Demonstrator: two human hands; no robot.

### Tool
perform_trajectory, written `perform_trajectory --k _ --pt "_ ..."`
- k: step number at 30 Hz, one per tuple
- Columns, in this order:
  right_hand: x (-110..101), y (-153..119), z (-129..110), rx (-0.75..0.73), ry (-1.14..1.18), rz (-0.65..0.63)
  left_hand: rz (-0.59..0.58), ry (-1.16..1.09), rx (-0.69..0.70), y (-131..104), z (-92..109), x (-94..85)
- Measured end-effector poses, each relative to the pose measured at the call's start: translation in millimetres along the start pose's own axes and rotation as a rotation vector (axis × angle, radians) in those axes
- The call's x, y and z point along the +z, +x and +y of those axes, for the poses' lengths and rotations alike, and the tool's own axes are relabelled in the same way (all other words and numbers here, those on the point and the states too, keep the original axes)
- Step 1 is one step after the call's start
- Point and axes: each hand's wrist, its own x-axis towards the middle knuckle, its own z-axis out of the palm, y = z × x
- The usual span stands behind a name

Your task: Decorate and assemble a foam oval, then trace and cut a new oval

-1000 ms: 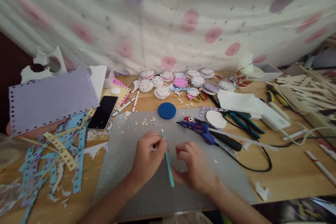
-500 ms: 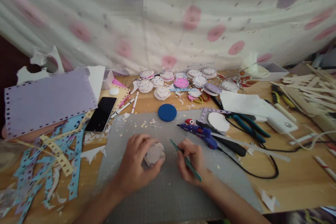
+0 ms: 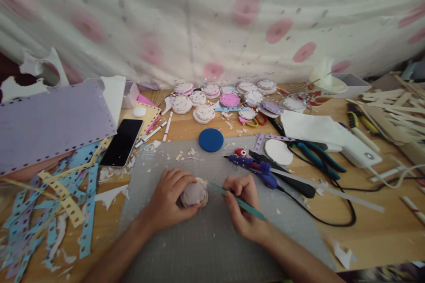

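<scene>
My left hand (image 3: 172,196) is closed around the edge of a small round paper disc (image 3: 195,192) with a pale lavender top and a decorated cream rim. Fingers lie along its far left side and the thumb along its near edge. In my right hand (image 3: 242,201) is a slim pair of teal tweezers (image 3: 247,207), gripped like a pen. Its thin tip points left, close to the right side of the disc; whether they touch I cannot tell. Both hands are over a grey cutting mat (image 3: 186,252). A blue round disc (image 3: 210,140) lies beyond them.
A purple glue gun (image 3: 252,164) with its black cord lies right of the mat's middle, near teal-handled pliers (image 3: 318,159). Several decorated discs (image 3: 204,113) stand along the back. Paper strips (image 3: 88,212) and a phone (image 3: 122,143) are at left.
The tweezers have tilted flatter, and their tip has come nearer the disc. My left hand keeps its hold on the disc. The whole view has shifted slightly.
</scene>
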Motion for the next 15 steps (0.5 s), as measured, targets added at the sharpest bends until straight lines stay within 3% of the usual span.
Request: perform_trajectory --k 15 --pt "3.7 -3.2 8.9 0.038 -0.073 -0.131 0.053 -0.069 0.051 -3.3 -6.2 4.5"
